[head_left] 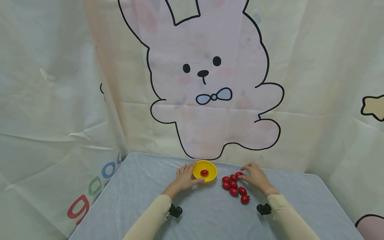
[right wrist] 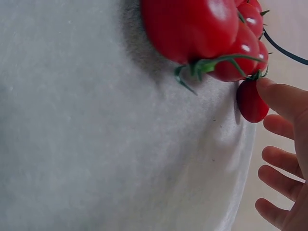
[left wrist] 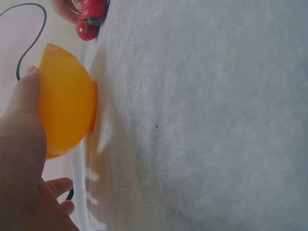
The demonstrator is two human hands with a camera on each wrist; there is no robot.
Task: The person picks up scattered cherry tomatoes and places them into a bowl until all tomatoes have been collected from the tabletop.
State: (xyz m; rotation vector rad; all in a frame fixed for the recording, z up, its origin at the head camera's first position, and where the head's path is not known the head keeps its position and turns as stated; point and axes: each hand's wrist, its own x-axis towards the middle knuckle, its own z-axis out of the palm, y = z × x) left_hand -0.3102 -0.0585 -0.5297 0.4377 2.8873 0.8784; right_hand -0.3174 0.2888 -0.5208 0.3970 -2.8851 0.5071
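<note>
Bowl (head_left: 212,168) braced by left grip (head_left: 184,179), rearmost tomato (right wrist: 251,102) at right grip (head_left: 257,176)

Cream sleeves (head_left: 150,218) come in from the near side, so the work sits between the hands. Loose tomatoes (head_left: 233,192) bunch right of the bowl, on the right hand's side; short reach, probably deliberate. Bowl is yellow, upright, one inner tomato (head_left: 204,173) inside. Left grip spans its left side: thumb against the near wall, fingers spread toward the far rim. Reads as a steadying hold; a light-looking bowl could skid. Right grip is narrow: thumb touching the rearmost tomato, index just beside. Can't tell if it's actually pinched. That one sits at the bunch's far right end, so its outer side is free for fingers.

Bench (head_left: 210,213): pale blue-grey cloth cover, should give some friction. Behind it, creased fabric backdrop (head_left: 300,66), printed cartoon animal (head_left: 204,128); star print (head_left: 375,106) cut off at right.
</note>
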